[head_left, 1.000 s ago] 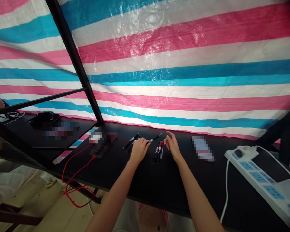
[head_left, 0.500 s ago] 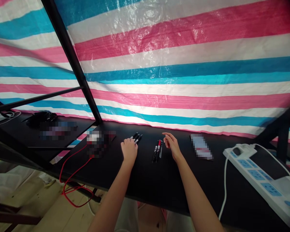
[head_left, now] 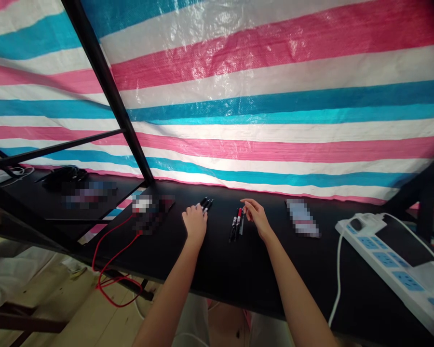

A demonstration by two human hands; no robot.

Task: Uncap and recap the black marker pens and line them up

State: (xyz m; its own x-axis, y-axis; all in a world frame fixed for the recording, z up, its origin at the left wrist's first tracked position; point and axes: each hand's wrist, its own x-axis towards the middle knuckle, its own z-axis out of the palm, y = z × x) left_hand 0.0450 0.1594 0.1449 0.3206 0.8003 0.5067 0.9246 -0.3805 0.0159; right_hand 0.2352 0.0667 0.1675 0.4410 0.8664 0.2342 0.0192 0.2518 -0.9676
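My left hand (head_left: 196, 224) rests palm down at the near end of several black pens (head_left: 206, 204), its fingers curled over them. Their far tips stick out beyond the fingers, and the hand covers the rest. Between my hands lies a second group of black pens (head_left: 234, 226), roughly side by side, one with a red part (head_left: 239, 213). Just right of this group, my right hand (head_left: 257, 218) hovers with its index finger stretched out and the others loosely bent. Nothing shows in it.
On the black table (head_left: 217, 270), a blurred flat item (head_left: 302, 218) lies right, before a white power strip (head_left: 390, 270) with cables. Left are a blurred dark item (head_left: 150, 217), a red cable (head_left: 110, 262) and a black metal post (head_left: 106, 82). Striped sheeting (head_left: 275, 111) hangs behind.
My right hand has shifted slightly left towards the middle pens, its index finger a little lower. My left hand stays on its pens. The view has moved slightly.
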